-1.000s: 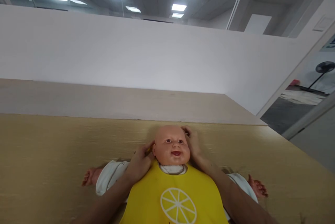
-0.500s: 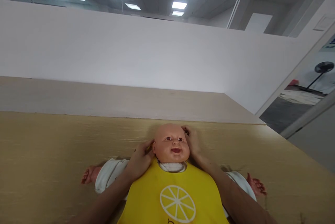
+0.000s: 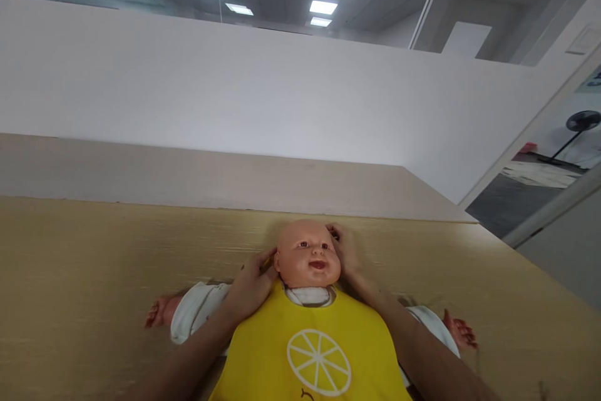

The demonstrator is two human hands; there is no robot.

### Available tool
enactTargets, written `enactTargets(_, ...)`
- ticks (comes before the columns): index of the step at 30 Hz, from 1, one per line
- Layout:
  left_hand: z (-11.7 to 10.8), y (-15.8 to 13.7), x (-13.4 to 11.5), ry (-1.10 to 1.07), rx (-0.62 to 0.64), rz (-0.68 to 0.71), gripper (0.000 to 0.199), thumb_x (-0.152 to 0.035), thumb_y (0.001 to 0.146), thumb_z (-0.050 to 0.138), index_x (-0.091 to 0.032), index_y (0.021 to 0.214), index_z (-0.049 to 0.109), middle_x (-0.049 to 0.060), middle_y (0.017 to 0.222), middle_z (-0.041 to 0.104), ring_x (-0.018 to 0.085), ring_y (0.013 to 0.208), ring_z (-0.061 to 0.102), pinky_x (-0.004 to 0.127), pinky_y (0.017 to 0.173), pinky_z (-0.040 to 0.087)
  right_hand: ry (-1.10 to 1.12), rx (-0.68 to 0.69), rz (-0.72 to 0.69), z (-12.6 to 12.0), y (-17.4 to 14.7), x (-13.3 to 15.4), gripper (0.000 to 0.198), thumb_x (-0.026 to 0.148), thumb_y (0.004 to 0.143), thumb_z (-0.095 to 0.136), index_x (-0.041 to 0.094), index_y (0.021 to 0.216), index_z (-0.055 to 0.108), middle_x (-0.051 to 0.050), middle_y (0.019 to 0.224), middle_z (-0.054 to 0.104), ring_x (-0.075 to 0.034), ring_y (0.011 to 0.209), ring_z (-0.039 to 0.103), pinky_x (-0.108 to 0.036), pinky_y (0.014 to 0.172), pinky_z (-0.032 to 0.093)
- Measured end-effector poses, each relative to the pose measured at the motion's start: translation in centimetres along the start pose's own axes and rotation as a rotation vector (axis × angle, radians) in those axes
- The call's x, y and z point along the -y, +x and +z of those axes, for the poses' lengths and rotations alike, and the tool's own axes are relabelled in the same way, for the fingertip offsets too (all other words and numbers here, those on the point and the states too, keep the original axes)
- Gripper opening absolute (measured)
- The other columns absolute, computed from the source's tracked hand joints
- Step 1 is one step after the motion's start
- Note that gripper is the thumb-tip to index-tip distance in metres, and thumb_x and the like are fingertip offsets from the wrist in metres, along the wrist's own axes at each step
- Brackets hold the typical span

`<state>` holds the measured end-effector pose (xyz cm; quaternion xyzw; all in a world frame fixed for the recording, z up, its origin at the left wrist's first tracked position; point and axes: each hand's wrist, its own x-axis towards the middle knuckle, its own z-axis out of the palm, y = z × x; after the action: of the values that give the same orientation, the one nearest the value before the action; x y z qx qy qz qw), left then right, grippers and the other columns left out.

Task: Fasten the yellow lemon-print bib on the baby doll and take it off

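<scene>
A baby doll lies on its back on the table, its bare head toward the far edge. It wears white clothing and a yellow bib printed with a white citrus slice. My left hand is at the left of the doll's neck, fingers bent in behind the head, where a bit of yellow bib shows beside them. My right hand curls round the other side of the head. Its fingertips are hidden behind the head, so what they hold cannot be seen. Both doll arms stretch outward past my forearms.
The wooden table meets a pale raised strip at its far edge. Behind it stands a white partition with glass above. At the right, past a door opening, a black fan stands on the floor.
The doll's head has turned and tipped slightly to the right between my hands. Both hands keep nearly the same place.
</scene>
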<state>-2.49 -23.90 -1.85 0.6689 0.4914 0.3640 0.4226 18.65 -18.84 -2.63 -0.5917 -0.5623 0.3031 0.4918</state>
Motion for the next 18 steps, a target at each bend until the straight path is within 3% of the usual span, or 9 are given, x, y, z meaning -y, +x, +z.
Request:
enactTargets(5,-0.3,0.2,0.3,-0.038,0.036,-0.031,0.037,-0.026,0.076,0.045,-0.016,0.101,0.070,0.004,0.097,0.073,0.024,0.096,0.064,0.033,0.086,0.047,0.032,-0.013,-0.044,-1.0,0.6,1.4,0.028,0.044,0.069,0.053,0.018,0.061,0.057,-0.001,0.062,0.059,-0.015,0.064,0.054,-0.027,0.061,0.041)
enactTargets(10,-0.4,0.1,0.7,-0.030,-0.191,-0.058,0.036,-0.030,0.073,0.050,-0.015,0.102,0.067,0.006,0.097,0.071,0.022,0.090,0.064,0.034,0.085,0.047,0.085,-0.056,-0.131,-3.0,1.0,4.2,0.033,0.050,0.071,0.060,0.018,0.069,0.061,0.001,0.063,0.056,-0.011,0.058,0.047,-0.024,0.055,0.037)
enactTargets(12,-0.5,-0.1,0.6,-0.068,-0.262,-0.008,0.036,-0.034,0.075,0.053,-0.015,0.102,0.064,0.007,0.097,0.070,0.021,0.091,0.063,0.032,0.083,0.047,0.087,-0.055,-0.187,-3.8,0.7,5.7,0.033,0.051,0.073,0.062,0.018,0.073,0.062,0.001,0.062,0.055,-0.010,0.055,0.045,-0.023,0.052,0.037)
enactTargets(15,-0.6,-0.5,0.2,-0.163,-0.327,0.099,0.036,-0.038,0.077,0.057,-0.016,0.106,0.059,0.007,0.101,0.068,0.018,0.093,0.062,0.028,0.082,0.047,0.070,-0.024,-0.345,-4.5,-0.6,8.0,0.030,0.048,0.076,0.063,0.019,0.076,0.062,-0.001,0.068,0.059,-0.011,0.059,0.049,-0.024,0.055,0.040)
enactTargets(18,-0.7,-0.9,-0.7,-0.276,-0.310,0.129,0.047,-0.039,0.079,0.061,-0.018,0.119,0.049,0.004,0.094,0.069,0.015,0.084,0.063,0.024,0.074,0.048,0.013,0.087,-0.581,-4.4,-2.6,10.1,0.020,0.040,0.080,0.064,0.020,0.080,0.062,-0.004,0.081,0.063,-0.014,0.076,0.058,-0.026,0.066,0.047)
